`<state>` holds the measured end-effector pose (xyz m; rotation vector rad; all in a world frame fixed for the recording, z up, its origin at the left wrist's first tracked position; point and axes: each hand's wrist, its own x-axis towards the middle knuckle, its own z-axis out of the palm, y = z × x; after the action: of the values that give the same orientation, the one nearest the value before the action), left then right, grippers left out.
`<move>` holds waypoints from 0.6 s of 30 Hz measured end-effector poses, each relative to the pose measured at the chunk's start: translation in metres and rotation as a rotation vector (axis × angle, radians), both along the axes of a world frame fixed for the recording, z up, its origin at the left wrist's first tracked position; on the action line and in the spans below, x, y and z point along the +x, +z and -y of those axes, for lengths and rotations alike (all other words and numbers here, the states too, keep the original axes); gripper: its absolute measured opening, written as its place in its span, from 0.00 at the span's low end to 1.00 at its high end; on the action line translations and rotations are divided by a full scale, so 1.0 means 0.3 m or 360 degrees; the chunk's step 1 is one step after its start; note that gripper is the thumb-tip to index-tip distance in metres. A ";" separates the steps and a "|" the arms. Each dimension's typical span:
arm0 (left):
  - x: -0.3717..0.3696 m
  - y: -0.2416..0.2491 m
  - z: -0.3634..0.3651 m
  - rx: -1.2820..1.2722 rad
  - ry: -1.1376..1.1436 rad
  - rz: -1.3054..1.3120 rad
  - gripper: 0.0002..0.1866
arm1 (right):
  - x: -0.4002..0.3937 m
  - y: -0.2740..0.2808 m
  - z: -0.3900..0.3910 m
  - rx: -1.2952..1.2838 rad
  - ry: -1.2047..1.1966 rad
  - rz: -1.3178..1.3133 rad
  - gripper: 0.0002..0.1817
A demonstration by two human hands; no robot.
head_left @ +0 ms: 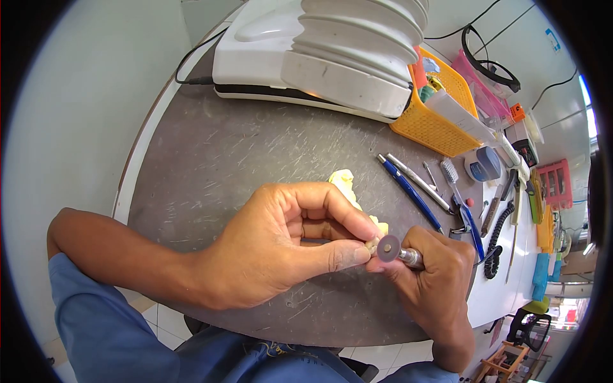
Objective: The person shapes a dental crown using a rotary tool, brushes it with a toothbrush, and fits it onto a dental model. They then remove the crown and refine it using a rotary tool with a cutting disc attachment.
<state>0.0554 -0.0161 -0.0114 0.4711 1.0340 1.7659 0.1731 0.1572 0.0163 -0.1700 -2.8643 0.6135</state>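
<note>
Between the thumb and index finger of my left hand [271,249] is a small, pale, tooth-coloured piece [370,245], mostly covered by the fingertips. My right hand [440,274] is wrapped round a metal rotary handpiece [412,258]. At its tip a round grey-purple cutting disc [388,248] sits right beside the pale piece, overlapping its edge in this view. Behind my left fingers lies a pale yellow plaster-like cast [343,181], part of it hidden by the hand. White dust marks the left thumb.
A white machine with a ribbed hose [357,38] stands at the back. To its right is a yellow basket [440,127] with mixed items. A blue pen [412,195], silver pen-like tool [418,183], toothbrush [451,173] and coiled black cord [495,246] lie on the right.
</note>
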 end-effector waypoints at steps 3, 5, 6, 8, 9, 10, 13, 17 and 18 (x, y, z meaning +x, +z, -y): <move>0.002 0.002 0.000 -0.0009 0.0008 0.0021 0.07 | 0.000 0.003 0.000 0.0024 0.0009 0.0022 0.29; 0.002 0.000 0.001 -0.0018 0.0005 0.0011 0.07 | 0.000 0.001 0.002 0.0022 -0.0002 0.0021 0.29; 0.002 0.000 0.002 -0.0017 0.0005 0.0011 0.07 | 0.000 0.001 0.002 0.0022 -0.0002 0.0020 0.29; 0.001 0.001 0.002 -0.0016 0.0001 -0.0014 0.07 | 0.000 0.001 0.000 0.0025 0.0012 0.0012 0.29; 0.002 0.001 0.002 -0.0016 0.0000 -0.0014 0.07 | 0.000 0.000 0.000 0.0025 0.0011 0.0012 0.29; 0.003 0.001 0.002 -0.0013 0.0008 -0.0008 0.07 | 0.000 -0.001 -0.001 0.0027 0.0015 0.0012 0.28; 0.003 0.000 0.003 -0.0007 0.0022 -0.0017 0.07 | 0.000 -0.001 -0.001 0.0025 0.0017 0.0015 0.28; 0.004 -0.001 0.002 0.0016 0.0036 -0.0045 0.06 | 0.001 0.002 0.000 0.0027 0.0017 0.0046 0.28; 0.004 -0.001 0.002 0.0016 0.0036 -0.0045 0.06 | 0.002 0.001 0.000 0.0027 0.0018 0.0046 0.28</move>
<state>0.0565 -0.0167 -0.0117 0.4938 1.0546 1.7894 0.1735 0.1571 0.0166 -0.1618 -2.8995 0.5931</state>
